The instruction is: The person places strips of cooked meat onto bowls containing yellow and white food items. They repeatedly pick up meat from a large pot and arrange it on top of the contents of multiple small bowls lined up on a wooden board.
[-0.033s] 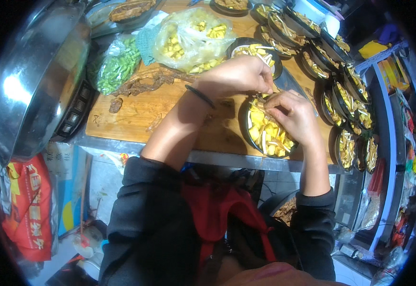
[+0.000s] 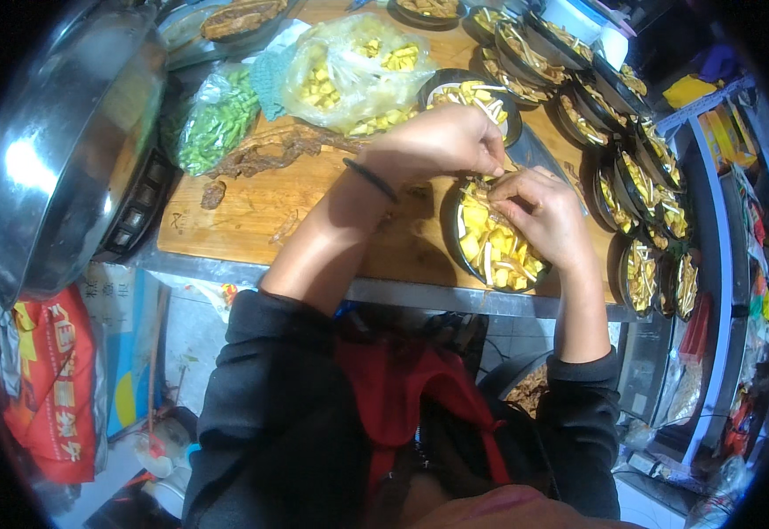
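Note:
My left hand (image 2: 446, 141) and my right hand (image 2: 541, 210) meet above the far part of a dark bowl (image 2: 451, 238). Both hands have their fingers pinched together; whatever small piece lies between them is mostly hidden. Yellow chunks (image 2: 477, 245) and thin pale strips fill the bowl, which rests at the right end of a wooden cutting board (image 2: 252, 220). Left of my left wrist, strips of brown cooked meat (image 2: 270, 150) lie on the board. Behind my left hand is another dark bowl (image 2: 515, 128) with yellow chunks and pale strips.
A clear plastic bag (image 2: 349, 62) of yellow chunks sits at the back, beside a teal cloth (image 2: 270, 88) and a bag of cut green vegetables (image 2: 217, 123). Several filled bowls (image 2: 640, 194) crowd the right side, some overlapping. A large shiny metal pan (image 2: 67, 132) stands at left.

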`<state>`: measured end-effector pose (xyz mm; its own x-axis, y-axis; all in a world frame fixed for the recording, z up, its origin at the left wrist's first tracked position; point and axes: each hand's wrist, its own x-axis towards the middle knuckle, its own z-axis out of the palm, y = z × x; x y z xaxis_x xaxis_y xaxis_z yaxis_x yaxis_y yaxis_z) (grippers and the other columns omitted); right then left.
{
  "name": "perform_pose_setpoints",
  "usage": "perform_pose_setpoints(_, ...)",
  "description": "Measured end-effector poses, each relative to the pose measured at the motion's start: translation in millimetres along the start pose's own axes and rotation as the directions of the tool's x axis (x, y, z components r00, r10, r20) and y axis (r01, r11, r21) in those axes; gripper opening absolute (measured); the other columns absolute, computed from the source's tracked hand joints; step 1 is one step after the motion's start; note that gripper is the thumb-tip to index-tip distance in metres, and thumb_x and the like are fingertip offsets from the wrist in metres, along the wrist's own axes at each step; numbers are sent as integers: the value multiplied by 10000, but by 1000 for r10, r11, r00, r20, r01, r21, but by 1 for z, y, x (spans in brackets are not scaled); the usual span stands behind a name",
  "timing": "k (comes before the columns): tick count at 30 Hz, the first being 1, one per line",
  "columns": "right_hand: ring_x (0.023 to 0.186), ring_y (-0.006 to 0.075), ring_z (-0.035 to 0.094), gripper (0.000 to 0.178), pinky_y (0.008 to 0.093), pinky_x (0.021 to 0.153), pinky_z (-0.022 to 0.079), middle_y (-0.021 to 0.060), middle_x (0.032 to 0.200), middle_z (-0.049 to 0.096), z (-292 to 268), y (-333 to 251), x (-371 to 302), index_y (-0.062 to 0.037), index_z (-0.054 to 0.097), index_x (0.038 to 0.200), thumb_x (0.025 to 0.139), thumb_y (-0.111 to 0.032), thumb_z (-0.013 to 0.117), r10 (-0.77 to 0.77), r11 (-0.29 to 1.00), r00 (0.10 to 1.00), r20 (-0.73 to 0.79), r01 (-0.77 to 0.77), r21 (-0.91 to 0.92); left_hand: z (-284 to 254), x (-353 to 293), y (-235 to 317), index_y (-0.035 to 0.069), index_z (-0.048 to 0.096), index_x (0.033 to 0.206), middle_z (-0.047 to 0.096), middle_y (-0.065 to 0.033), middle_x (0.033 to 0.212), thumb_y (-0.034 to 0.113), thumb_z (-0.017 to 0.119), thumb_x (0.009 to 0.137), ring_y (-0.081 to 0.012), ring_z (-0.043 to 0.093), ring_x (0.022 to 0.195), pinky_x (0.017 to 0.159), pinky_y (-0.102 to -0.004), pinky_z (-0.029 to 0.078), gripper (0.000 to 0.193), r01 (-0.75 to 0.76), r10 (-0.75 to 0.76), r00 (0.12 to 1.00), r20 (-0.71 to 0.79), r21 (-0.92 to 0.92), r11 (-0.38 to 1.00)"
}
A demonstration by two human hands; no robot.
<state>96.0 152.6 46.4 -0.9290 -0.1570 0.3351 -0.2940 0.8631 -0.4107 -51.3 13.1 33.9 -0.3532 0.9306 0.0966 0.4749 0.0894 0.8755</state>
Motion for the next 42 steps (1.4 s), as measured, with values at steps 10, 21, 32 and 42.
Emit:
perform_pose_setpoints(10,798,274,606,104,356,748,473,82,814,647,0,5,0,-73,643,807,729,-88,711,-12,1000,1000,-5,12,-19,8,-4,-6,74,690,922,645,-118,835,125,620,770,-275,620,773,707,-358,489,175,-100,125,992,-34,407,908)
perform_pose_setpoints(21,800,293,592,199,378,703,471,97,803,613,1,1,1,-56,606,839,695,-87,739,170,985,985,-33,-170,6,5,-17,-9,70,692,961,624,-125,896,136,614,786,-270,608,848,732,-338,481,203,-64,64,998,8,215,974)
perform_pose_setpoints(32,721,274,569,188,369,661,463,101,715,567,-7,-4,2,-59,556,827,675,-43,665,198,980,979,46,-198,-6,13,-14,-23,79,693,938,589,-91,840,107,654,730,-213,588,747,656,-297,478,214,-236,256,966,-25,311,921)
perform_pose_setpoints(42,732,263,565,150,350,662,461,93,756,568,2,4,-1,-61,560,818,702,-40,653,169,983,982,-85,-161,90,12,-18,-15,53,659,850,601,-83,825,97,659,702,-208,593,732,671,-293,478,154,-189,198,980,-28,181,965)
